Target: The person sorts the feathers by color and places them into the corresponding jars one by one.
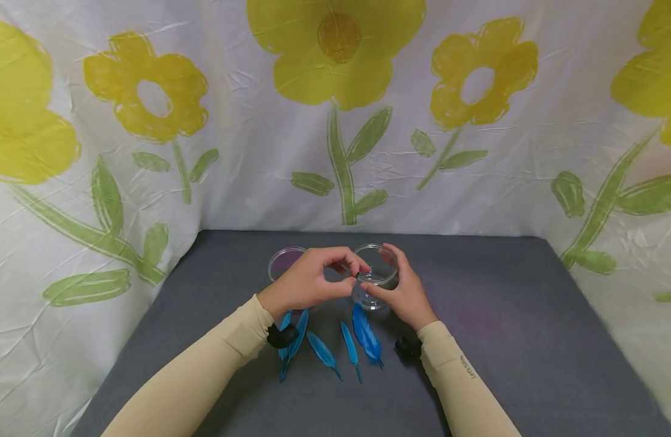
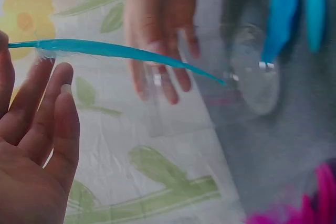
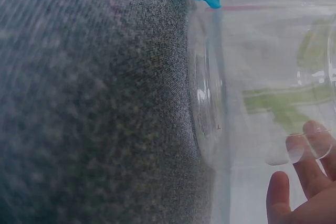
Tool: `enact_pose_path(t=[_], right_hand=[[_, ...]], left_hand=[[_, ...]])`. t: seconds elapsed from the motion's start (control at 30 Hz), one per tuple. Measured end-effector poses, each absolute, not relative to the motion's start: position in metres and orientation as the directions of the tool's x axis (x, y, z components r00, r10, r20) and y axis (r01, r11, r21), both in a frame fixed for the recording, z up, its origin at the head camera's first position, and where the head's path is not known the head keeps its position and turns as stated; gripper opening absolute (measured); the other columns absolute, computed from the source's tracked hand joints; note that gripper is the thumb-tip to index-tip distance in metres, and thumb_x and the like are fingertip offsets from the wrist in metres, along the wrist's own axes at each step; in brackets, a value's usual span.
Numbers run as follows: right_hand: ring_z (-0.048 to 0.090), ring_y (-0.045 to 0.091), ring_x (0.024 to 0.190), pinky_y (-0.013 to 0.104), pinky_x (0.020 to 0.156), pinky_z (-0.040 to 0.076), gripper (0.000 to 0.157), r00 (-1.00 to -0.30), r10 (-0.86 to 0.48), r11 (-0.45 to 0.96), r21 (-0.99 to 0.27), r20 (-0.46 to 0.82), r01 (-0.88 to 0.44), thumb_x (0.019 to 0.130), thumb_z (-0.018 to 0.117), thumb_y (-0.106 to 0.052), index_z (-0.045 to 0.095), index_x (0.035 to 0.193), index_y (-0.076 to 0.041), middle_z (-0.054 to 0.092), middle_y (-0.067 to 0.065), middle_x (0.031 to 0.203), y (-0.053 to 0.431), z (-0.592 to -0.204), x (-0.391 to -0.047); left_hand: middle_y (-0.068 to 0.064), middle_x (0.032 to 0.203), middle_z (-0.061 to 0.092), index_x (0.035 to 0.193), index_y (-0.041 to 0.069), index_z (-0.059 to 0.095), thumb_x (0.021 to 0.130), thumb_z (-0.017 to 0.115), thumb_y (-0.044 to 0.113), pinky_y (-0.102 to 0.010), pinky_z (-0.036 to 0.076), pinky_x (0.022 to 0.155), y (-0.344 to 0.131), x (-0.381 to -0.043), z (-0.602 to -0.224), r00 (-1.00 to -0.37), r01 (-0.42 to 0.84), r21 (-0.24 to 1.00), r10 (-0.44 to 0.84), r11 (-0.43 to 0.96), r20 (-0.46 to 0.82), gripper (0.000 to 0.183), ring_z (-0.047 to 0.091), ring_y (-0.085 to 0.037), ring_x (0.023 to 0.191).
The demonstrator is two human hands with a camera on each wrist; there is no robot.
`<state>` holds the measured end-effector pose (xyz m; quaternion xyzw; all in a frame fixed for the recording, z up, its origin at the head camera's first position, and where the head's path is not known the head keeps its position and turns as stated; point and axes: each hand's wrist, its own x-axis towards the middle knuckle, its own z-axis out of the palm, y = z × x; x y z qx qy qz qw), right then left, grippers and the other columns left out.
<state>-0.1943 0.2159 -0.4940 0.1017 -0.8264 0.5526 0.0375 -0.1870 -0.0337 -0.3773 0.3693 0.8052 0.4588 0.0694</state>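
Observation:
My left hand (image 1: 319, 276) pinches a slim blue feather (image 2: 113, 50) by one end, and its length stretches away from the fingertips in the left wrist view. From the head, that hand is right beside the rim of a clear, see-through jar (image 1: 375, 297). My right hand (image 1: 401, 288) holds this jar near its top, thumb at the front and fingers round the far side. The jar stands upright on the grey cloth. Several blue feathers (image 1: 366, 334) lie in a loose row in front of the hands.
Behind my left hand stands a second clear container (image 1: 270, 267), partly hidden, with a purplish tint inside. Bright pink feathers (image 2: 325, 195) show at the corner of the left wrist view. A white curtain (image 1: 232, 152) with yellow flowers hangs behind the grey table (image 1: 505, 364).

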Motion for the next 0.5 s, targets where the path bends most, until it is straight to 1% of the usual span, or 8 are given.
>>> enact_pose_path(t=[0.03, 0.1, 0.17, 0.23, 0.3, 0.5], right_hand=[[0.041, 0.03, 0.16, 0.067, 0.127, 0.034, 0.101, -0.977, -0.127, 0.364, -0.908, 0.171, -0.206, 0.089, 0.087, -0.051, 0.028, 0.168, -0.031, 0.044, -0.002, 0.171, 0.216, -0.494, -0.194], [0.04, 0.029, 0.16, 0.067, 0.127, 0.033, 0.1, -0.979, -0.126, 0.357, -0.913, 0.163, -0.198, 0.089, 0.087, -0.053, 0.028, 0.168, -0.033, 0.044, -0.003, 0.17, 0.216, -0.496, -0.194], [0.04, 0.029, 0.16, 0.068, 0.127, 0.033, 0.1, -0.98, -0.124, 0.354, -0.916, 0.154, -0.188, 0.089, 0.086, -0.055, 0.028, 0.168, -0.035, 0.044, -0.002, 0.17, 0.216, -0.497, -0.194], [0.04, 0.029, 0.16, 0.07, 0.127, 0.032, 0.1, -0.982, -0.121, 0.352, -0.919, 0.144, -0.178, 0.089, 0.086, -0.056, 0.027, 0.168, -0.036, 0.044, 0.0, 0.17, 0.217, -0.498, -0.193], [0.041, 0.03, 0.16, 0.07, 0.127, 0.032, 0.1, -0.983, -0.116, 0.352, -0.919, 0.142, -0.174, 0.088, 0.086, -0.056, 0.028, 0.167, -0.037, 0.045, 0.001, 0.169, 0.217, -0.498, -0.192], [0.041, 0.028, 0.16, 0.071, 0.126, 0.032, 0.095, -0.977, -0.131, 0.335, -0.92, 0.167, -0.202, 0.089, 0.087, -0.054, 0.03, 0.165, -0.043, 0.043, -0.005, 0.17, 0.216, -0.496, -0.194]], left_hand=[[0.0, 0.128, 0.078, 0.101, 0.026, 0.065, 0.099, 0.068, 0.015, -0.045, 0.06, 0.105, -0.032, -0.189, -0.374, -0.716, 0.526, 0.801, 0.657, 0.288, 0.234, 0.012, 0.072, -0.014, 0.116], [0.0, 0.127, 0.078, 0.101, 0.025, 0.065, 0.1, 0.068, 0.015, -0.046, 0.06, 0.104, -0.027, -0.192, -0.369, -0.714, 0.527, 0.809, 0.653, 0.262, 0.253, 0.011, 0.073, -0.016, 0.116], [0.003, 0.126, 0.078, 0.101, 0.025, 0.065, 0.099, 0.068, 0.015, -0.042, 0.061, 0.103, -0.023, -0.194, -0.366, -0.715, 0.528, 0.812, 0.645, 0.247, 0.269, 0.01, 0.073, -0.014, 0.115], [0.005, 0.125, 0.077, 0.1, 0.025, 0.065, 0.099, 0.067, 0.015, -0.038, 0.061, 0.102, -0.019, -0.196, -0.362, -0.712, 0.537, 0.81, 0.642, 0.236, 0.285, 0.01, 0.073, -0.015, 0.116], [0.007, 0.124, 0.076, 0.101, 0.024, 0.065, 0.099, 0.067, 0.016, -0.037, 0.06, 0.102, -0.016, -0.199, -0.359, -0.709, 0.549, 0.802, 0.64, 0.235, 0.297, 0.009, 0.072, -0.015, 0.116], [0.002, 0.125, 0.075, 0.104, 0.02, 0.066, 0.099, 0.066, 0.019, -0.042, 0.06, 0.103, -0.006, -0.204, -0.351, -0.701, 0.572, 0.786, 0.635, 0.232, 0.323, 0.005, 0.07, -0.01, 0.113]])
